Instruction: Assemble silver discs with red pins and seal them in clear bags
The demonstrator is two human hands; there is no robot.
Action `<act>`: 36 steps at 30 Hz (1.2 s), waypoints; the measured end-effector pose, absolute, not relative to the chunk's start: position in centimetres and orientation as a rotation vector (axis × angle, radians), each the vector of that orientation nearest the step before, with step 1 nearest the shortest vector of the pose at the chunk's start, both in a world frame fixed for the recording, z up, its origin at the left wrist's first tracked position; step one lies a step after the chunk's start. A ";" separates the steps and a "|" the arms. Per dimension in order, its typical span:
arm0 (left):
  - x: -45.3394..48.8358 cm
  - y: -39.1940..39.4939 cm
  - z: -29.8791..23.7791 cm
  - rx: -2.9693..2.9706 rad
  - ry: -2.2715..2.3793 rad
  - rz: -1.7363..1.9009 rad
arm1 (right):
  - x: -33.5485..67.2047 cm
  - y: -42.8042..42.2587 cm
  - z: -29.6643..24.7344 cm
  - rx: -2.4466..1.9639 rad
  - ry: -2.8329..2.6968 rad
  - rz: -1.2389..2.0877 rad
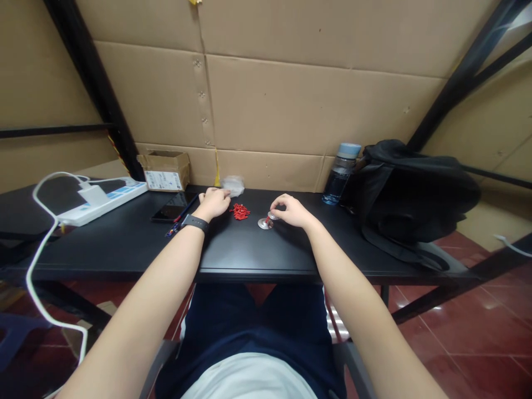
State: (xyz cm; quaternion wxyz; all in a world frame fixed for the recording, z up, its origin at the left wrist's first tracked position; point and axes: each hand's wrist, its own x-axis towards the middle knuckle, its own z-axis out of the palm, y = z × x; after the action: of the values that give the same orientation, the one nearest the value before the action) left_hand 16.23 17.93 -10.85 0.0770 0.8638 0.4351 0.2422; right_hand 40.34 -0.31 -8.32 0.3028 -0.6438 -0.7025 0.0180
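My right hand (pixel 291 210) pinches a small shiny metal disc (pixel 273 215) between thumb and fingers, its edge partly hidden by them. Just below it and to its left, a second metal disc (pixel 265 224) lies on the black table (pixel 249 252), with a bit of red between the two. Resting at the table's left part, my left hand (pixel 215 203) has its fingers apart and curved downward, and no object shows in it. Right of that hand sits a small heap of thin red pieces (pixel 240 211). Behind it lies a clear plastic bag (pixel 233 185).
Left of my left hand are a dark phone (pixel 172 207), pens (pixel 173 229), an open cardboard box (pixel 166 170) and a white power strip (pixel 103 202) with a cable. On the right stand a water bottle (pixel 341 173) and a black bag (pixel 409 194). Cardboard (pixel 270 111) walls the back.
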 end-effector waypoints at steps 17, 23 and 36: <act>20.8 10.7 -10.7 3.016 0.352 0.820 | 41.2 -0.2 -9.1 -2.028 -1.877 -0.021; 20.6 9.5 -10.4 3.016 0.320 0.908 | 39.7 -0.3 -9.2 -2.183 -1.846 -0.181; 20.5 8.9 -10.1 3.079 0.268 0.875 | 40.9 -0.6 -8.8 -2.198 -1.825 -0.200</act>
State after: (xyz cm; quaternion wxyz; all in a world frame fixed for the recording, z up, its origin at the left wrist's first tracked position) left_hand 20.45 8.87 -10.08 -0.0355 0.9580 0.0835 0.2722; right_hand 40.87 -0.60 -8.80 0.1386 -0.7600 -0.6311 -0.0692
